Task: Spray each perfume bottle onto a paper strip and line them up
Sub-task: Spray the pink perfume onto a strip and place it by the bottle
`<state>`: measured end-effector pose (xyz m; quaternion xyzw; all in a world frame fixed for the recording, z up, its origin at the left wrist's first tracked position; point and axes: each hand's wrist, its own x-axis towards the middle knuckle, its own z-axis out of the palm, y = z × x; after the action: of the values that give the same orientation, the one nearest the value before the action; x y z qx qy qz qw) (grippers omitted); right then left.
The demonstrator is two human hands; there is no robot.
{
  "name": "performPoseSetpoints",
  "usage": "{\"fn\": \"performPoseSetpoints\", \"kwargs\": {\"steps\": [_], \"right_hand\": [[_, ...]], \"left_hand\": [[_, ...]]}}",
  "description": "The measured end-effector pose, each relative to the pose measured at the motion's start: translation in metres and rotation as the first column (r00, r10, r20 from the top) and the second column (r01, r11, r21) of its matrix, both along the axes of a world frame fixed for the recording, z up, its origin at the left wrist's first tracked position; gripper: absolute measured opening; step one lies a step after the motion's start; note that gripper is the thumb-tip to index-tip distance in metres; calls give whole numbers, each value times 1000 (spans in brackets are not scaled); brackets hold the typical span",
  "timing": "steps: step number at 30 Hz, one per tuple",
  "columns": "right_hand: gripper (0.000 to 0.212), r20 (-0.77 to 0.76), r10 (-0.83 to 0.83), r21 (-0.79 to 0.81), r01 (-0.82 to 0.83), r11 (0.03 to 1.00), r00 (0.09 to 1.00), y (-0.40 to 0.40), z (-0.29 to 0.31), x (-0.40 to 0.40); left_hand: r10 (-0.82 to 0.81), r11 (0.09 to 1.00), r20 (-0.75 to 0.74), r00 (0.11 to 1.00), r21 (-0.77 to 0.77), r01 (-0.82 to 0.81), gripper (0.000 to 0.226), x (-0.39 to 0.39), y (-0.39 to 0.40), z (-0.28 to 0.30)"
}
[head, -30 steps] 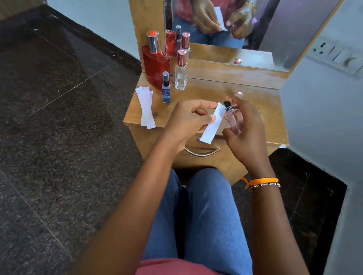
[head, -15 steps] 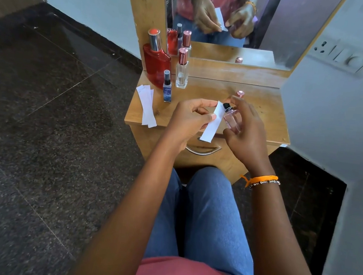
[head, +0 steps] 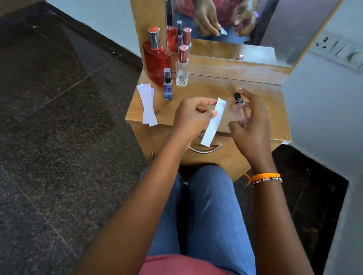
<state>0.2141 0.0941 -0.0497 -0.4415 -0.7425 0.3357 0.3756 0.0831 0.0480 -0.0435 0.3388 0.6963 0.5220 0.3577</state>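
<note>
Head view: right hand [head: 248, 127] gripping small pink glass perfume bottle [head: 240, 111] moved right, away from white paper strip [head: 214, 121] pinched by left hand [head: 191, 118] fingers; wooden counter [head: 267, 106], dark tiled floor [head: 42, 121].

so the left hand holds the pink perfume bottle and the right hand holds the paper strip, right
Not quite: the hands are swapped. In the head view the right hand holds the pink perfume bottle, and the left hand pinches the paper strip.
</note>
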Motion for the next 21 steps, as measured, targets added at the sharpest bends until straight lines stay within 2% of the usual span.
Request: {"fn": "performPoseSetpoints", "kwargs": {"steps": [7, 11, 15, 18, 21], "right_hand": [[68, -44, -6, -45, 4, 999, 999, 3, -7, 0], [68, -35, 11, -44, -13, 999, 999, 4, -11, -1], [66, -100, -13, -72, 5, 997, 995, 5, -12, -4], [58, -173, -10, -113, -10, 994, 985, 6, -9, -3], [46, -310, -7, -252, -75, 965, 951, 8, -6, 1]], "left_hand": [[141, 982, -251, 958, -90, -168, 23, 3, 34, -5], [125, 962, -500, 857, -152, -229, 33, 5, 40, -8], [35, 978, -667, 744, -130, -162, 43, 4, 26, -16], [-48, 979, -701, 712, -173, -104, 40, 3, 18, -22], [-65, 975, -695, 716, -196, -101, 37, 4, 23, -22]]}}
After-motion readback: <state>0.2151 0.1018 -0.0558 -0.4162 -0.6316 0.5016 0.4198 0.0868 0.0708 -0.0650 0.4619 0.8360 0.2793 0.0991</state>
